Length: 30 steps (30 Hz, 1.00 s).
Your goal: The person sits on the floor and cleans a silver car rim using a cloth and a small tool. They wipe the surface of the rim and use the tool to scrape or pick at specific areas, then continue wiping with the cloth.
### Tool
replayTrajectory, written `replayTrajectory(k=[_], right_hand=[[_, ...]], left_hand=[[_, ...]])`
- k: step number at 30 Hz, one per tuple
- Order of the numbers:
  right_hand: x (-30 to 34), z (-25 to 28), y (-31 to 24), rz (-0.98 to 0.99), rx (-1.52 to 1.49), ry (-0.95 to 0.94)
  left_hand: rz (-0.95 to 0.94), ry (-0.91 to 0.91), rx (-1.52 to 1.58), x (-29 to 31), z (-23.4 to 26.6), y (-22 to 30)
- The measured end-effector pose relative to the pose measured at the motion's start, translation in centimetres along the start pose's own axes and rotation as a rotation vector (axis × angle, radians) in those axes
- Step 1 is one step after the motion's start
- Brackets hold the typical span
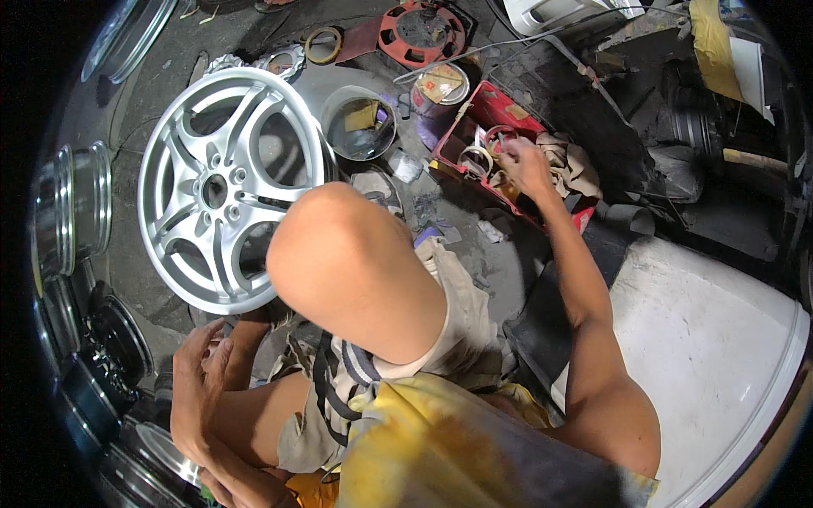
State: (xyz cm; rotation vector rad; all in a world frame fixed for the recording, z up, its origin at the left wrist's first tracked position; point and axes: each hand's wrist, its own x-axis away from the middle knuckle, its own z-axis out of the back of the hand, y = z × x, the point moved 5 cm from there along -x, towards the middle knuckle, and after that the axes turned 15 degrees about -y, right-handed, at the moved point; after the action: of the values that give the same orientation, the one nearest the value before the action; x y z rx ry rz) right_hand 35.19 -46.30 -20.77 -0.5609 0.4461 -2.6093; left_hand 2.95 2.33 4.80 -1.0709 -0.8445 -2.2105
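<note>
A silver multi-spoke alloy wheel (222,188) lies face up on the dirty floor, in front of my raised bare knee (347,254). My left hand (199,381) hovers low beside the wheel's near edge, fingers apart and holding nothing. My right arm reaches forward to a red tray (491,106), where my right hand (525,165) has its fingers curled among the contents. Beside the fingers a pale roll of tape (476,157) stands in the tray. Whether the right hand grips anything is hidden.
A grey bucket (360,127) and a round tin (442,83) stand behind the wheel, with a red cable reel (421,34) farther back. Dark and chromed rims (80,207) are stacked at the left. Crumpled rags (577,168) lie by the tray. A white curved panel (720,356) fills the right.
</note>
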Motion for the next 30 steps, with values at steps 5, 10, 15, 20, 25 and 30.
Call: replayTrajectory(k=[5, 10, 15, 20, 25, 30], right_hand=[[-4.2, -4.2, -3.5, 0.087, 0.203, -0.100], [-5.9, -6.2, -1.9, 0.051, 0.447, -0.323], [-2.8, -2.0, -3.6, 0.114, 0.437, -0.194], [-1.1, -0.8, -2.3, 0.056, 0.647, -0.388], [-5.0, -2.7, -2.2, -0.090, -0.012, -0.652], [-9.7, -8.6, -4.2, -0.046, 0.435, -0.288]], left_hand=[[0.039, -0.085, 0.036, -1.5, -0.1, -0.7], [0.065, -0.099, -0.020, -2.2, 0.0, -0.8], [0.113, -0.109, 0.003, -2.5, 0.1, -0.8], [0.068, -0.100, -0.046, -3.1, 0.0, -1.2], [0.010, -0.051, -0.116, -3.4, 0.4, 0.5], [-0.059, -0.057, -0.065, -3.5, -0.1, -0.5]])
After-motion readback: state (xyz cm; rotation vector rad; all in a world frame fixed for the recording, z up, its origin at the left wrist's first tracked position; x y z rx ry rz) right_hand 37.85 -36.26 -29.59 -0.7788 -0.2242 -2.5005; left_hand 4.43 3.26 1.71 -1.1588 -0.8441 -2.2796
